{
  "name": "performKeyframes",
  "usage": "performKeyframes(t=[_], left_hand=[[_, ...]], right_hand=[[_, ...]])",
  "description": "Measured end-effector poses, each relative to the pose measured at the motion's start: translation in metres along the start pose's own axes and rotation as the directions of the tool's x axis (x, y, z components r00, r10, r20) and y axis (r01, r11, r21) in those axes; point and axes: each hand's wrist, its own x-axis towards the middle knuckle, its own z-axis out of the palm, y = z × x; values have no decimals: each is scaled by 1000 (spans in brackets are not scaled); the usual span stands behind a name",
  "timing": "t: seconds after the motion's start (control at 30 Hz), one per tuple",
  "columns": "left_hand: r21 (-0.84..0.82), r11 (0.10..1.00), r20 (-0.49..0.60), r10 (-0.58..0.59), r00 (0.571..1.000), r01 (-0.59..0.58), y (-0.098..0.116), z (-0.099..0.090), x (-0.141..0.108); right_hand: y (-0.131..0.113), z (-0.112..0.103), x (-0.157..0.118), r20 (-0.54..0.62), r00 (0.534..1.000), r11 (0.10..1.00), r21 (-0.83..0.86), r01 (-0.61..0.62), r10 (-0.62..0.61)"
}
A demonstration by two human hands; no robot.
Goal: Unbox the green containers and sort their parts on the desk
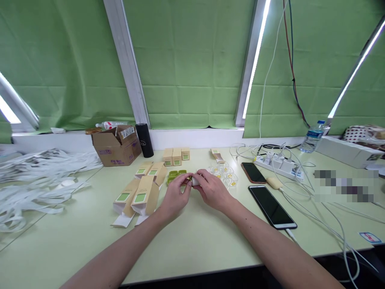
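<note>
I have a small white piece [195,180] pinched between the fingertips of my left hand [176,196] and my right hand [212,188], low over the table [192,245], with something green at its left end. It looks light and rigid, probably smooth plastic, so I judge a fingertip grip on its ends suits it. Just behind lie green caps [177,174] and clear little cups [227,174]. To my left are tan cartons [141,194] with green labels; their print is too small to read. A dark phone [272,206] lies to my right
</note>
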Motion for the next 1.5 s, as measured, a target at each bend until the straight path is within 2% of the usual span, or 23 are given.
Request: performKeyframes(t=[0.37,0.53,0.8,0.93,1.07,1.2,1.3,1.37,1.43,1.5], left_hand=[[89,995,-10,44,999,-43,4,0,-1],[201,978,-23,52,998,-46,10,1,0],[279,960,-50,54,997,-38,13,4,2],[236,970,-32,75,997,-65,10,0,2],[142,982,82,117,990,-128,4,-7,2],[166,983,91,66,994,-81,0,-6,1],[173,984,67,27,997,-38,1,-3,0],[171,985,60,20,998,-30,2,-3,0],[178,984,57,17,998,-27,3,-3,0],[193,981,43,15,999,-23,3,-4,0]], right_hand=[[-3,1,2,-5,1000,997,-74,12,-12],[-6,4,3,-14,1000,992,-124,9,-11],[-9,6,7,-27,1000,994,-110,-13,10],[-6,5,5,-63,997,999,-30,-41,39],[-1,4,1,-99,991,987,142,-75,90],[-1,4,-2,-108,976,955,252,-159,191],[-4,5,0,-96,955,901,371,-226,280],[-6,5,2,-100,927,829,490,-269,361],[-5,6,5,-78,877,688,654,-314,474],[-4,7,8,5,805,447,829,-335,593]])
